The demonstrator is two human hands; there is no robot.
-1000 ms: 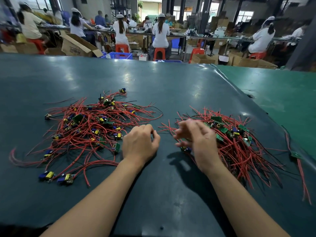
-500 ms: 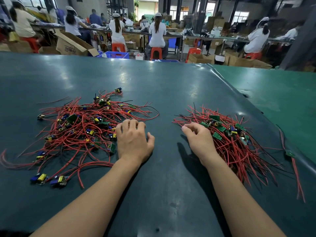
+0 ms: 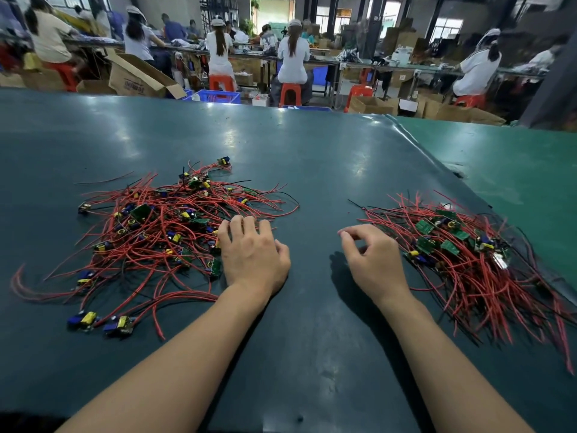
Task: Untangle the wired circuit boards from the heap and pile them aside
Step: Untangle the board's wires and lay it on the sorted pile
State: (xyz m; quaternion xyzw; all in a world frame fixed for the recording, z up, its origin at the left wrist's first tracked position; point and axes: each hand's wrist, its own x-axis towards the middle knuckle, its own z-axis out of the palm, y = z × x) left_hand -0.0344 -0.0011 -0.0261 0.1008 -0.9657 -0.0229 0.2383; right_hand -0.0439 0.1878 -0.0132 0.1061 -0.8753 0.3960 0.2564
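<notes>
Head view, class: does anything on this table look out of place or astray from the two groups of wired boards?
Yes. A single red wire lies alone on the table, beyond the far-left edge of the tangled heap. Two boards sit apart at its near-left edge, though still wired to it. The sorted pile looks tidier.

There is a single view, from a wide-angle camera on the person's head, looking forward and steeply down over a dark green table [image 3: 281, 145]. It sits close above the forearms, which enter from the bottom edge. The wide lens bends the table's far edge and also takes in the workshop beyond, where seated workers [image 3: 293, 54] face away along a long bench [image 3: 390, 65]. No second view overlaps it.
</notes>
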